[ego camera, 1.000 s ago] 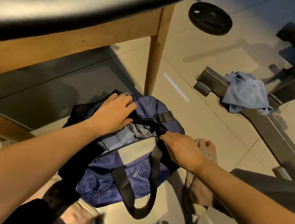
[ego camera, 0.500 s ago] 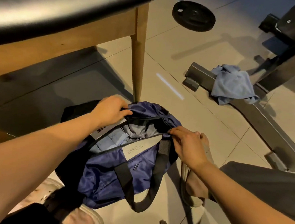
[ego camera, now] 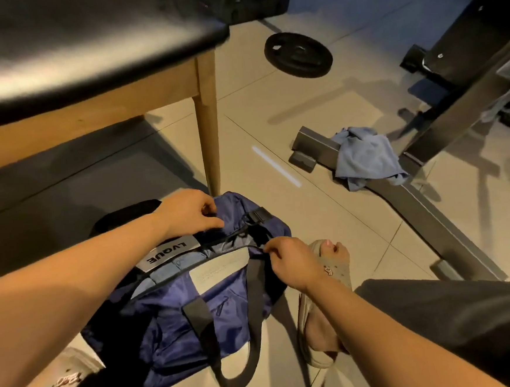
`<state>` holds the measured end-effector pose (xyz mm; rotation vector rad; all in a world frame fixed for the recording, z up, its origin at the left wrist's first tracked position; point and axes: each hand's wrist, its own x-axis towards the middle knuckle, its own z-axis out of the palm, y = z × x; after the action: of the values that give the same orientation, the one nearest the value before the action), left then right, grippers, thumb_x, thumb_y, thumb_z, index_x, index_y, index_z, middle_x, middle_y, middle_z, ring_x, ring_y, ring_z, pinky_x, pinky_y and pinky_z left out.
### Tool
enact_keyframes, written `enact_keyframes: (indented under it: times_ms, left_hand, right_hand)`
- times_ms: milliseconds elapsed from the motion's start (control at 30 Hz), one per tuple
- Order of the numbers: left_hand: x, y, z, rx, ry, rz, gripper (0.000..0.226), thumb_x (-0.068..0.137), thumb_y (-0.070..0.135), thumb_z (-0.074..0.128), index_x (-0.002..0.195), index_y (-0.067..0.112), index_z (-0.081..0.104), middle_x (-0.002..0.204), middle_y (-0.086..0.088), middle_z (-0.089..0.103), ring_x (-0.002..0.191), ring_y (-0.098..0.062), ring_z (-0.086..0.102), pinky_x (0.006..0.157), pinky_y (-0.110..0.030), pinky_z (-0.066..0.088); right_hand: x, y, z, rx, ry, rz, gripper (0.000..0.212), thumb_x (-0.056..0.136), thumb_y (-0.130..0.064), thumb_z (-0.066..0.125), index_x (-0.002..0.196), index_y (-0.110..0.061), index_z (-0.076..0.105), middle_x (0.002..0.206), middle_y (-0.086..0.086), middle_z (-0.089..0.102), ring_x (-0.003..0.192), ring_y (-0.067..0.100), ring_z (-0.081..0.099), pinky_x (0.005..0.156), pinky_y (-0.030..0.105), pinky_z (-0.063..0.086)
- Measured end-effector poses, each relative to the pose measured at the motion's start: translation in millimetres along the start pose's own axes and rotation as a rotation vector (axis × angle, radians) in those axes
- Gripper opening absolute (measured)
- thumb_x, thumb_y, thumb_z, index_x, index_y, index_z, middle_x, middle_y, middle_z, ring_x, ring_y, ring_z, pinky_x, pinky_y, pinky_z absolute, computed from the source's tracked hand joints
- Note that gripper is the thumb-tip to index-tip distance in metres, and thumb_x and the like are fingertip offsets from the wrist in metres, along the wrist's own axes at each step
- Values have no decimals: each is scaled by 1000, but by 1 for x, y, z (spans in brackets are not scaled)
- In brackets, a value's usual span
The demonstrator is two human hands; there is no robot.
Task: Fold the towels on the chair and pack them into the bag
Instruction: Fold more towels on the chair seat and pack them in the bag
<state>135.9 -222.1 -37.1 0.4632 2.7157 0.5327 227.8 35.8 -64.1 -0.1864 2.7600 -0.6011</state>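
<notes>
Navy bag (ego camera: 167, 337) sits on the tiled floor (ego camera: 272, 115), on the near side of the chair (ego camera: 209, 129) leg. Its top opening is a narrow slit, partly open, with light blue towels (ego camera: 174, 268) showing inside. Left hand (ego camera: 188, 214) is on the far rim of the opening, thumb and fingers curled, pinching the navy fabric just right of the grey label (ego camera: 168, 252). Right hand (ego camera: 293, 263) is at the right end of the opening on the near rim, fingertips pinched tight on the zip edge. Whether it has the zip pull itself is too small to tell. Both hands are on the bag, apart from each other, with the opening between them. Black strap (ego camera: 198, 317) loops off the bag's near side down to the floor. The chair, far left, has a black seat and a wooden frame. Right foot in a beige sandal (ego camera: 330, 274) is just right of the bag; cannot tell if they touch. Far right, a crumpled blue cloth (ego camera: 363, 157) is draped on a grey bench frame (ego camera: 425, 207), well apart from the bag. A black weight plate (ego camera: 297, 54) lies flat on the floor farther back.
</notes>
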Motion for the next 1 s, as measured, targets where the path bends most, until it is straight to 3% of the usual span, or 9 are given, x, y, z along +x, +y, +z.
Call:
enact_keyframes:
  times_ms: [133,367,533,567,633,700,833,1000]
  left_hand:
    - [17,23,-8,-20,66,35,25,88,56,70,91,31,72,89,11,71,80,-11,65,70,-34,55]
    - [66,114,-51,-64,139,162,16,95,41,67,98,27,75,95,9,71,88,-15,65,77,-35,54]
    - [86,205,-127,-107,311,237,13,98,34,65,103,26,72,93,7,69,85,-10,62,78,-34,55]
    - [88,221,-140,-109,329,247,12,98,34,65,104,26,73,93,7,68,84,-9,61,78,-33,54]
    - [91,249,-165,-92,355,277,12,98,34,65,102,26,73,89,10,67,83,-7,61,75,-31,51]
    - [93,277,-187,-88,397,313,11,97,33,66,100,26,74,85,11,67,82,-8,62,71,-29,47]
    - [101,339,-221,-92,494,373,12,95,37,66,96,28,75,83,11,68,80,-12,64,70,-33,51]
    - [122,432,-251,-136,523,478,6,94,37,66,94,33,71,92,13,71,87,-13,66,75,-33,52]
  right_hand:
    - [13,-1,-29,121,-23,48,31,93,-8,49,106,-11,77,107,10,76,96,31,67,82,32,50]
    - [37,23,-110,218,112,110,26,90,-6,54,97,-10,79,103,6,77,95,23,66,79,25,45]
    - [37,41,-217,245,334,135,22,93,-5,53,82,-6,73,61,1,59,55,19,49,55,30,41]
    - [36,43,-238,252,378,127,22,93,-5,53,84,-6,73,64,3,63,57,21,54,56,33,45]
    - [30,44,-277,264,454,99,23,92,-6,54,94,-8,77,86,6,74,78,23,66,72,38,56]
    - [21,42,-315,270,522,63,24,95,-8,55,103,-10,77,100,5,75,90,19,68,83,37,58]
    - [-4,48,-390,207,746,33,25,95,-14,55,108,-17,76,104,2,76,91,19,67,82,33,54]
    - [-46,81,-487,170,1007,66,30,97,-16,51,120,-19,69,115,1,73,103,22,65,89,38,54]
